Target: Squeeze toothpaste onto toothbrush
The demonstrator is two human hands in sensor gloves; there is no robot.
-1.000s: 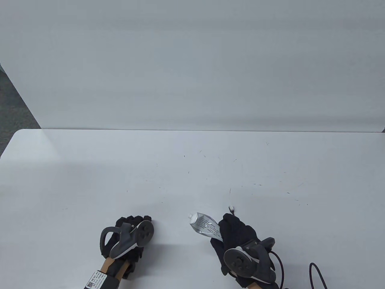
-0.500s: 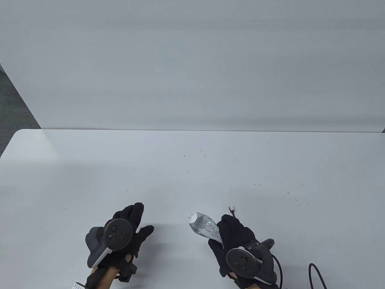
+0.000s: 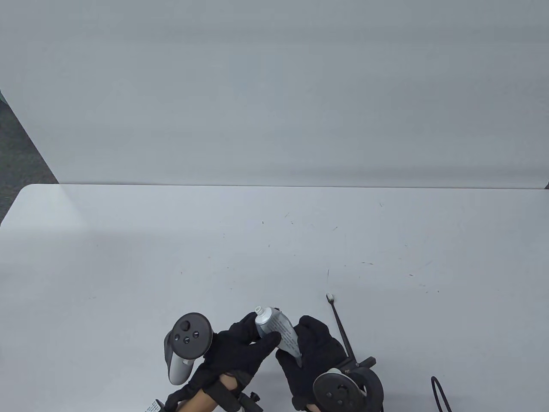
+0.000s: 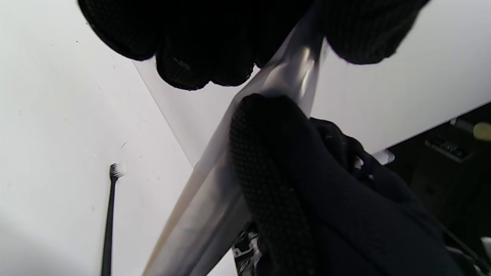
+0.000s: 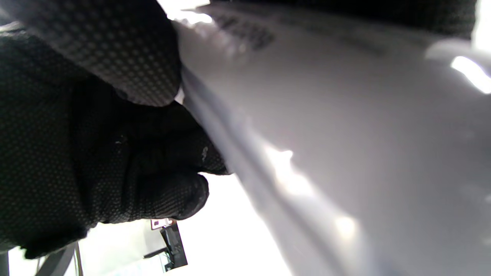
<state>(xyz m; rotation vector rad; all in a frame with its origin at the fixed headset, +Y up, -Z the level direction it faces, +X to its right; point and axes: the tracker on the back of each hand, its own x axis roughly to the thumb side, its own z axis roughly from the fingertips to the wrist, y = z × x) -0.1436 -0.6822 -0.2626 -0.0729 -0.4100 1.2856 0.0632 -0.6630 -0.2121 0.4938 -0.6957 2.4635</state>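
A silver toothpaste tube (image 3: 278,331) is held above the table near the front edge, its open white nozzle pointing up and left. My right hand (image 3: 315,358) grips its lower part. My left hand (image 3: 240,347) grips its upper part, fingers around it just below the nozzle. The tube fills the left wrist view (image 4: 245,168) and the right wrist view (image 5: 345,145). A thin black toothbrush (image 3: 341,328) with white bristles lies on the table right of my right hand, head pointing away; it also shows in the left wrist view (image 4: 109,218).
The white table (image 3: 171,257) has small dark scratches in its middle. A black cable (image 3: 439,392) loops at the front right. A white wall panel stands behind the table's far edge.
My left hand has moved right and taken hold of the tube's upper part. My right hand has lifted the tube and shifted left, uncovering the toothbrush handle.
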